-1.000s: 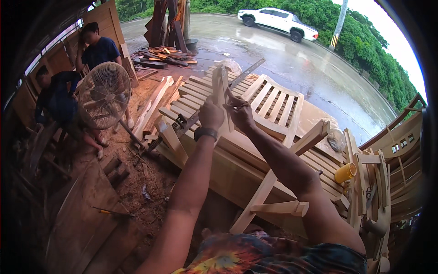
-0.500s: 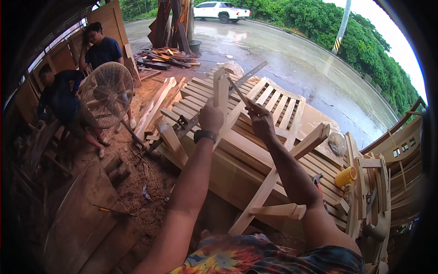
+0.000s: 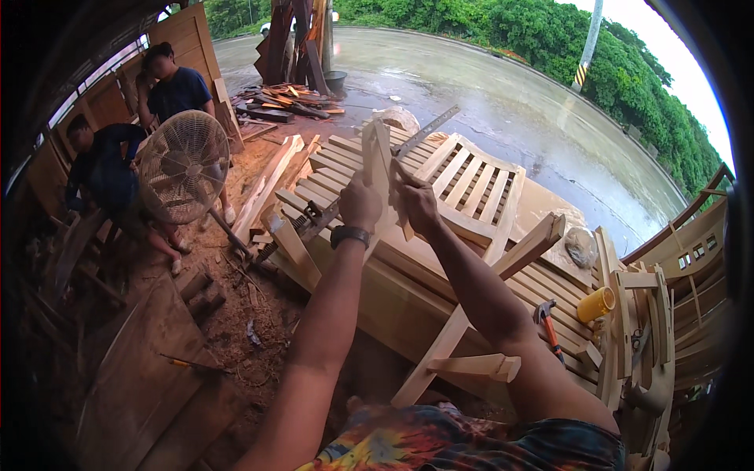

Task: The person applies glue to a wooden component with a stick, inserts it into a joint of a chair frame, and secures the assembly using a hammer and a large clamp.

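My left hand (image 3: 361,206) is closed round an upright, pale wooden post (image 3: 377,157), just below its top end. Close by on the right, my right hand (image 3: 416,202) has its fingers bent around a thin stick-like tool, held against the post's side; the hand hides most of the tool, and I cannot make out its kind. Behind the post runs a long metal bar clamp (image 3: 428,129), its screw end (image 3: 310,216) to the left of my left wrist. Under both hands lies a slatted wooden frame (image 3: 479,184), apparently part of a chair or bench.
A claw hammer (image 3: 547,326) and a yellow container (image 3: 595,304) rest on slats at the right. Left of the work stands a large fan (image 3: 184,166), with two people (image 3: 177,90) behind it. Scrap wood (image 3: 287,102) is heaped by the wet road (image 3: 471,74).
My right hand has moved down and left toward the post, bringing the thin tool lower along its side. My left hand keeps its grip. The white pickup has driven left, mostly behind upright boards.
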A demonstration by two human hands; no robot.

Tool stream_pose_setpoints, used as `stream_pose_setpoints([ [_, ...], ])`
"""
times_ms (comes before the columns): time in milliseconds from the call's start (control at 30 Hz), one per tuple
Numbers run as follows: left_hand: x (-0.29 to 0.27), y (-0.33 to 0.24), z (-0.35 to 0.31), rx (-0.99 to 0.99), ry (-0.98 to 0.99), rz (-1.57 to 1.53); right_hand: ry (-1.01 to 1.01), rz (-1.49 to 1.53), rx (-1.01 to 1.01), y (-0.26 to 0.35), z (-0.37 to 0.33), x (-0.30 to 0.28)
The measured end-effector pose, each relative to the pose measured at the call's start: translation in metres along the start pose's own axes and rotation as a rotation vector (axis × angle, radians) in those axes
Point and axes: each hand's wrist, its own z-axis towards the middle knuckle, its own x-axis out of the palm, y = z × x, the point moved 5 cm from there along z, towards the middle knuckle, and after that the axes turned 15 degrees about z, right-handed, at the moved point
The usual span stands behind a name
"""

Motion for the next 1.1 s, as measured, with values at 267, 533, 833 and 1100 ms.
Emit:
stream_pose_setpoints([
  [267,0.0,0.0,-0.001,-0.031,0.0,0.052,-0.237,-0.468,0.014,0.063,-0.054,-0.009],
  [533,0.003,-0.005,-0.001,-0.022,0.033,0.02,-0.254,-1.393,-0.493,0.142,-0.037,0.043],
  [833,0.01,0.0,0.001,0.001,0.011,0.061,-0.099,-1.698,-0.519,0.165,-0.016,0.073],
  [1100,0.0,-0.007,-0.003,-0.038,0.089,-0.01,-0.067,-1.761,-0.439,0.17,-0.03,0.093],
])
